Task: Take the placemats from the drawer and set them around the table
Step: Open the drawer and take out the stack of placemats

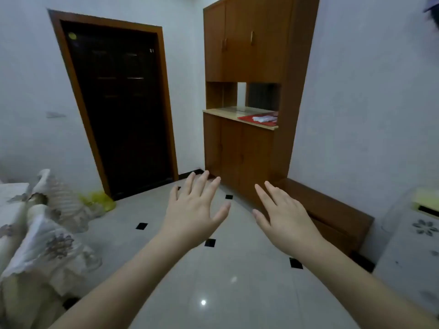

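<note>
Both hands reach forward at mid-frame, palms down over the glossy tiled floor. The left hand has its fingers spread and straight, holding nothing; the right hand is likewise spread and empty. Right of centre stands a tall wooden cabinet, a red sheet lying on its shelf. A dark door fills the upper left. At lower left is a cloth-covered table. No placemats or drawer can be made out.

Bare floor ahead; tall cabinet and seemingly low bench block right.
</note>
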A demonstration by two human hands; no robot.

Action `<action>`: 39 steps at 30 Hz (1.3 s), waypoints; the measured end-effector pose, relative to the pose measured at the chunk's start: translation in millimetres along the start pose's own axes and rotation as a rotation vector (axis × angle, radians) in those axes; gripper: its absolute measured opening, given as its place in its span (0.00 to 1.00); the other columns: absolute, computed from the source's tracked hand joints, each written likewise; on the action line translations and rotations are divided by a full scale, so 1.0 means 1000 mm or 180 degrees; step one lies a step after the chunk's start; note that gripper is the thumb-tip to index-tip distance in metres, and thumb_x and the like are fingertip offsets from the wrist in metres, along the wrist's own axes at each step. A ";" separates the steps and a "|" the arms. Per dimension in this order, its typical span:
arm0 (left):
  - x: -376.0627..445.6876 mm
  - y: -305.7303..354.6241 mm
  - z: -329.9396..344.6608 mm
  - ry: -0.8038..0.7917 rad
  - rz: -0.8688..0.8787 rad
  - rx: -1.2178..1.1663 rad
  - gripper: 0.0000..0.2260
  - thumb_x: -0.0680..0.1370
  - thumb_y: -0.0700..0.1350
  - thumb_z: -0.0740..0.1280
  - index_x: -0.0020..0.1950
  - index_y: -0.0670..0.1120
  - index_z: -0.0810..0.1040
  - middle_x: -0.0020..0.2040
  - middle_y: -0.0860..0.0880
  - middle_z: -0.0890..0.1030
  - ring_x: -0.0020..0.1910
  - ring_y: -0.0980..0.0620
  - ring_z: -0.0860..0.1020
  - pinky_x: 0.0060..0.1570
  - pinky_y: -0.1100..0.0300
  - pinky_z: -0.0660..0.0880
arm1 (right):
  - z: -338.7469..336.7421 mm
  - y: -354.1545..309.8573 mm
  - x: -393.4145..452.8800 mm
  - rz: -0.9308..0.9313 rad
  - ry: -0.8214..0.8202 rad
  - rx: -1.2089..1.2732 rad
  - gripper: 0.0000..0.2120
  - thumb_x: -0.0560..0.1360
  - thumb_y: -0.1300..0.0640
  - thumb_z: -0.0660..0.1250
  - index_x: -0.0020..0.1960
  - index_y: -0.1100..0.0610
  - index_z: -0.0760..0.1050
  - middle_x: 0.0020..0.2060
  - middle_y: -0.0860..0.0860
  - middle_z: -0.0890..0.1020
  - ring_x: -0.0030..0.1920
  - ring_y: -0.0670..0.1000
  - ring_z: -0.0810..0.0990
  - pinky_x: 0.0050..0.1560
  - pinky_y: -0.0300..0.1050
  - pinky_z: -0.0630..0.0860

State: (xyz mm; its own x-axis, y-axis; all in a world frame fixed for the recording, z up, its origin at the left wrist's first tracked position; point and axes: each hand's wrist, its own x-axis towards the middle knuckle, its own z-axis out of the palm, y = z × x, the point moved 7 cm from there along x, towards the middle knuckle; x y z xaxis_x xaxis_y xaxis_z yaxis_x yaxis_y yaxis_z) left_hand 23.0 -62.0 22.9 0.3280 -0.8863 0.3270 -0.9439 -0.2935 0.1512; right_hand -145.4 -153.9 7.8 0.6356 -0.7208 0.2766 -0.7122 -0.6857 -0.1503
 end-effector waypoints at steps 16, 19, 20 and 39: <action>0.183 0.099 0.132 -0.0428 0.0524 0.0276 0.36 0.74 0.71 0.38 0.80 0.59 0.44 0.82 0.53 0.47 0.81 0.50 0.43 0.76 0.43 0.42 | 0.079 0.206 0.121 0.0512 -0.0078 0.0009 0.29 0.82 0.38 0.46 0.80 0.45 0.45 0.80 0.48 0.51 0.79 0.51 0.51 0.76 0.50 0.51; 0.205 0.087 0.144 -0.0454 0.0442 0.0285 0.35 0.75 0.70 0.39 0.80 0.58 0.46 0.82 0.52 0.50 0.81 0.50 0.46 0.76 0.42 0.47 | 0.098 0.208 0.152 0.0484 -0.0190 0.0222 0.29 0.82 0.39 0.47 0.80 0.44 0.44 0.80 0.48 0.50 0.79 0.52 0.50 0.76 0.51 0.51; 0.213 0.083 0.147 -0.0424 0.0421 0.0271 0.34 0.76 0.69 0.41 0.81 0.57 0.48 0.82 0.52 0.52 0.81 0.50 0.48 0.76 0.42 0.50 | 0.103 0.207 0.163 0.0479 -0.0222 0.0308 0.29 0.82 0.39 0.47 0.80 0.44 0.44 0.80 0.48 0.50 0.79 0.52 0.49 0.76 0.51 0.51; 0.415 -0.072 0.276 -0.0412 0.0477 -0.0063 0.31 0.80 0.66 0.49 0.81 0.56 0.50 0.81 0.52 0.56 0.80 0.49 0.52 0.77 0.47 0.49 | 0.218 0.157 0.408 0.0310 -0.0364 0.0013 0.28 0.83 0.40 0.47 0.80 0.47 0.49 0.80 0.49 0.53 0.79 0.52 0.51 0.77 0.51 0.50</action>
State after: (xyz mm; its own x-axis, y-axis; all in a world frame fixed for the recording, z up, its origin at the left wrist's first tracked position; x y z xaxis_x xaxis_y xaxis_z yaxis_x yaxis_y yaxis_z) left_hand 216.6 -507.1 -109.9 0.1749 -0.9586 0.2246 -0.9805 -0.1488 0.1286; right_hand 67.1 -577.7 -109.8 0.5936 -0.7906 0.1505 -0.7711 -0.6122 -0.1750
